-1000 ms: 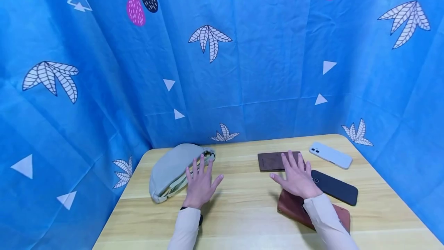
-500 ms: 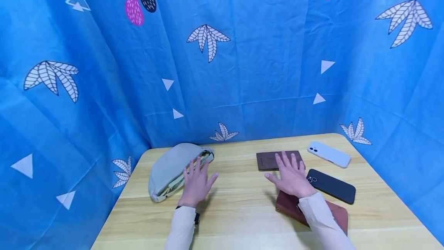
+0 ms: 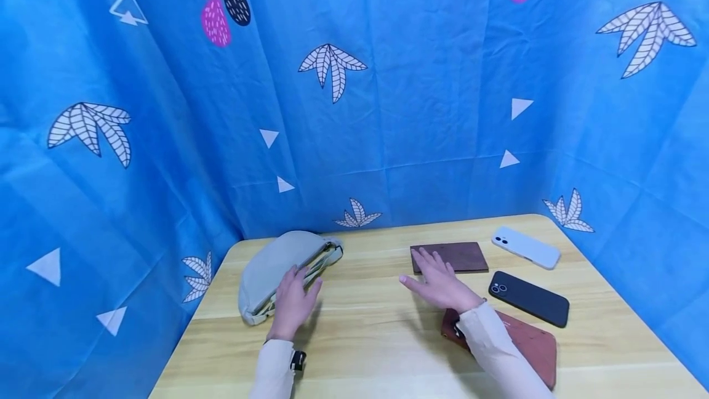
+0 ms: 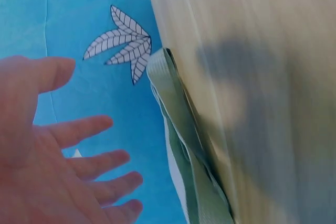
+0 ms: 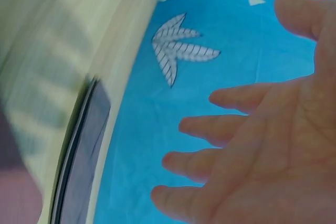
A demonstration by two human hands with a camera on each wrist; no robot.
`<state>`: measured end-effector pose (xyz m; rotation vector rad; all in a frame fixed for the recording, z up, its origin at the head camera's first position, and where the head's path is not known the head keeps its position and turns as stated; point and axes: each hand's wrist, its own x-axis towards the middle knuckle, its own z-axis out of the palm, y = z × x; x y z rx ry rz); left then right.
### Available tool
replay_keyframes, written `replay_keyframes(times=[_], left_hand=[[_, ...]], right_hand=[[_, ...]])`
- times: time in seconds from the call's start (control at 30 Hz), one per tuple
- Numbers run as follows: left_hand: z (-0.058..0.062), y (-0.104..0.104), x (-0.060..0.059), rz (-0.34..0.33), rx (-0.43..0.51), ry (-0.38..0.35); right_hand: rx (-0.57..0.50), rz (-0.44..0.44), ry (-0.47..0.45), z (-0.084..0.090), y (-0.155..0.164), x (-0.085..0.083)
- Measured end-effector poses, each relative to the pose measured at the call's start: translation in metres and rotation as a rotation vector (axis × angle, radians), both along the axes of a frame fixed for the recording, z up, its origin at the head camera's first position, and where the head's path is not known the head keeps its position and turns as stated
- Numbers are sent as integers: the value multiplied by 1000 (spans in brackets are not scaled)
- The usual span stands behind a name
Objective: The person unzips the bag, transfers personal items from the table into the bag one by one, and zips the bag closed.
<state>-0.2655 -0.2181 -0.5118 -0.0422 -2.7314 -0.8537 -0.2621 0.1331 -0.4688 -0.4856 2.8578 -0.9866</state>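
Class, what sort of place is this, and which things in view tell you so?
Probably a staged recording corner, not a lived-in room: a patterned blue cloth backdrop wraps round a small wooden table laid with phones, wallets and a pale green waist bag.

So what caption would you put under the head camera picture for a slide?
A person's left hand reaches to a pale green waist bag while the right hand hovers open above a wooden table.

You're at a makeshift recording booth: a small wooden table (image 3: 388,337) boxed in on three sides by a hung blue leaf-patterned cloth (image 3: 388,109), not a lived-in room.
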Motion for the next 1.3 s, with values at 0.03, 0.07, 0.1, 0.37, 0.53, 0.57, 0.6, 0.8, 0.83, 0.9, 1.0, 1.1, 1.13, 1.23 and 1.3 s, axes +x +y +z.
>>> replay_keyframes(times=[0.03,0.07,0.1,0.37,0.53,0.57,0.6,0.8,0.83,0.9,1.0,1.1,1.13,1.23,1.3], left_hand=[[1,-3,0,12,18,-1],[1,-5,0,25,38,0],[1,-8,0,36,57,-2],[4,-32,6,133,206,-27],[9,-46,11,188,261,-40],[9,-48,12,200,272,-38],[9,-50,13,215,285,-37],[5,-64,19,317,350,-56],[4,-66,20,325,357,-68],[2,-71,21,331,368,-91],[0,-75,23,326,371,-117],[-3,-77,25,330,391,-142],[-4,-78,25,331,415,-150],[-7,-79,26,347,506,-167],[-8,-79,27,360,564,-169]], right_hand=[[-8,7,-7,2,-3,-2],[-13,16,-11,3,-6,-4],[-22,22,-19,4,-9,-7],[-118,57,-117,10,-31,-31],[-158,55,-157,10,-44,-43],[-169,53,-163,10,-47,-45],[-175,52,-170,10,-50,-48],[-267,42,-253,2,-63,-65],[-288,39,-268,-1,-64,-68],[-324,28,-285,-5,-67,-74],[-393,3,-309,-12,-72,-82],[-467,-22,-325,-20,-78,-88],[-491,-28,-326,-22,-80,-90],[-558,-65,-338,-30,-88,-95],[-615,-86,-363,-35,-92,-98]])
